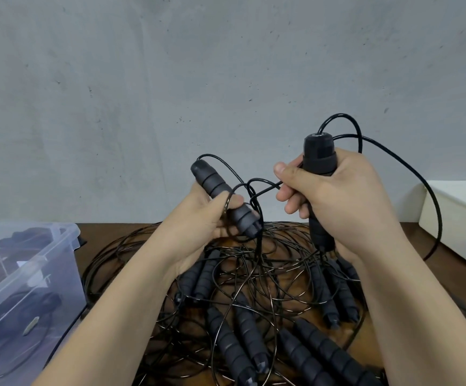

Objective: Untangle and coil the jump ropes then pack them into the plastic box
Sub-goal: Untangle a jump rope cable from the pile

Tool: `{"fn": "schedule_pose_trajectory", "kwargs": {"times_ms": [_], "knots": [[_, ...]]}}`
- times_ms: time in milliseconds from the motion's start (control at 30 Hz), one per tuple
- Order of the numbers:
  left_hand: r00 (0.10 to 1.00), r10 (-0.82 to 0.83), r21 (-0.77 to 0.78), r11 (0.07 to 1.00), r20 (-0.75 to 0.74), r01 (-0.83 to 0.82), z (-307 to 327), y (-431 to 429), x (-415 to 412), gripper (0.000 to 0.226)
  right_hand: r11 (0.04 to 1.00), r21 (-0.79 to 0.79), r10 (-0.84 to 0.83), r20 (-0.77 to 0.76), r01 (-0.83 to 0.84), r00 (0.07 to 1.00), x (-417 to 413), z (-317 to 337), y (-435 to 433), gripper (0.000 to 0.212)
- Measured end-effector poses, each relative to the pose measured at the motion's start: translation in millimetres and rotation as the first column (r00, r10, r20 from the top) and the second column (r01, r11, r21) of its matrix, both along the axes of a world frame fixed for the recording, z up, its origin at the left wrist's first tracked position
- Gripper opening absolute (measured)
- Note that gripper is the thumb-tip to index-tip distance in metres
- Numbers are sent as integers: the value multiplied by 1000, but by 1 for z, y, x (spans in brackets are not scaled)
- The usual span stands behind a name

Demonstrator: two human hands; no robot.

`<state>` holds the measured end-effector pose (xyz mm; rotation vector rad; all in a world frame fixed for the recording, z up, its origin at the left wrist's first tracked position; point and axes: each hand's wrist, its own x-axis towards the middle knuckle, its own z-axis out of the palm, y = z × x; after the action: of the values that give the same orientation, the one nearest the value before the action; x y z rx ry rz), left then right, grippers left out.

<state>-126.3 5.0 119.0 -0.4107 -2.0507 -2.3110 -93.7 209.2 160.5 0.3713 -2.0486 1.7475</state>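
Observation:
My left hand (206, 218) grips a black ribbed jump rope handle (212, 182), tilted with its end up to the left. My right hand (335, 190) holds a second black handle (319, 154) upright, and its thumb and forefinger pinch a thin black cord (265, 188) that runs between the two hands. Another cord loop (410, 168) arcs from the top of the right handle down to the right. Below both hands a tangled pile of black ropes and several handles (254, 316) lies on the brown table. The clear plastic box (31, 274) stands at the left with some dark rope inside.
A white tray (454, 218) sits at the right edge of the table (449, 280). A grey wall rises directly behind the table. The rope pile spreads from the clear box almost to the white tray.

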Motion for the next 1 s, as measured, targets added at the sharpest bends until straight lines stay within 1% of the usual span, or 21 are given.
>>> {"fn": "schedule_pose_trajectory", "kwargs": {"times_ms": [67,100,133,200,267,300,367,400,467,500,567,600,633,667,733,833,867,900,933,967,1000], "knots": [[996,81,28,996,33,-82,1,2,1,16,1000,3,-1,1,1,1000,0,0,1,17],[994,92,17,996,51,-93,1,1,1,20,1000,4,0,4,0,1000,-1,-1,0,17],[995,74,-16,997,69,-73,1,-1,0,27,1000,5,3,7,-3,1000,-1,-1,0,17],[994,-23,-59,998,110,30,1,-7,1,54,1000,2,-1,5,1,1000,-2,-2,-1,17],[985,-85,-37,995,150,91,2,-15,2,80,999,-15,-29,-14,28,999,-2,-1,0,16],[984,-89,-10,996,154,92,3,-18,2,88,999,-29,-42,-22,41,999,-3,0,2,16],[991,-36,19,999,131,34,4,-23,-1,89,997,-55,-47,-22,45,999,-3,1,4,17],[995,30,-11,1000,98,-29,5,-25,-3,85,997,-62,-44,-19,43,999,-3,2,5,17],[983,184,-166,969,-21,-185,4,-26,-5,77,997,-59,-42,-18,41,999,-3,1,5,17],[963,252,-266,926,-96,-269,3,-27,-6,75,998,-56,-41,-19,40,999,-3,1,5,17],[891,353,-451,771,-285,-450,1,-30,-9,72,998,-56,-39,-17,38,999,-4,1,4,17],[846,376,-503,684,-377,-528,0,-32,-10,66,998,-53,-37,-17,36,999,-4,1,4,17],[811,385,-520,627,-440,-580,0,-34,-11,59,998,-47,-34,-17,33,999,-4,0,3,17],[793,387,-504,620,-470,-602,0,-36,-11,52,999,-41,-30,-15,29,999,-4,0,3,17],[808,390,-418,707,-442,-571,4,-33,-8,43,999,-32,-23,-8,23,1000,-3,0,1,17],[890,342,-300,852,-301,-429,12,-21,2,23,999,-39,-9,4,9,1000,-3,-1,-2,17],[933,279,-247,910,-228,-333,17,-18,7,25,999,-48,-6,2,6,1000,-3,-1,-3,17],[966,201,-201,952,-163,-232,20,-15,9,41,998,-59,-4,-3,4,1000,-3,-1,-3,17],[983,135,-193,968,-124,-157,22,-15,10,57,997,-73,-1,-6,1,1000,-3,-1,-3,17],[990,81,-250,962,-119,-109,22,-15,12,61,996,-89,6,-4,-7,1000,-3,-1,-3,17],[991,31,-314,947,-127,-70,21,-15,14,54,994,-110,20,1,-19,1000,-3,-1,-3,17]]}}
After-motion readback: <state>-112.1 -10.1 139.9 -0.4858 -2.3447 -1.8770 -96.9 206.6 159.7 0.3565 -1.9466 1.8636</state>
